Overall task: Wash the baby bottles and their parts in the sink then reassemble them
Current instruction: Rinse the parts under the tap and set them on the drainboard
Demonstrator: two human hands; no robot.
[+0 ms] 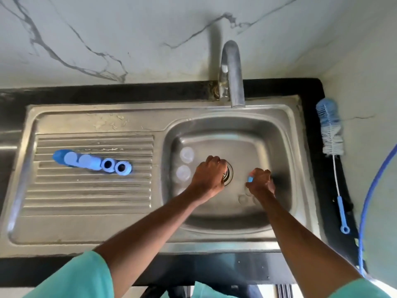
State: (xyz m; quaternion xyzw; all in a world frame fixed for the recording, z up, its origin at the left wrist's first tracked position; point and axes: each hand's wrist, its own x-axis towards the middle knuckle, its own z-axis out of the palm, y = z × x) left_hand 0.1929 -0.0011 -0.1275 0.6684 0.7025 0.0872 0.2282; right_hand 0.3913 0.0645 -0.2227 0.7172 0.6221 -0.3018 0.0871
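The wall [107, 29] is white marble with thin grey veins. The table [129, 91] is black. The sink [86, 229] is dull steel grey, its left board [92, 190] ribbed in straight lines. The parts [90, 162] on it are light blue, the leftmost a deeper blue; two rings [116, 165] show dark holes. The bottles [187, 154] are clear. The brush [330, 127] has blue and white bristles and a blue handle. The hose [369, 201] is blue and the sleeves [86, 276] are teal. The right hand [261, 181] pinches a blue piece [250, 179].

Both your arms stretched forward and down, forearms bare. Your left hand [209, 176]: knuckles up, fingers curled under, grip hidden. Your right hand [261, 182]: near left, not touching, fingers curled, pinching small blue piece [250, 179] at fingertips.
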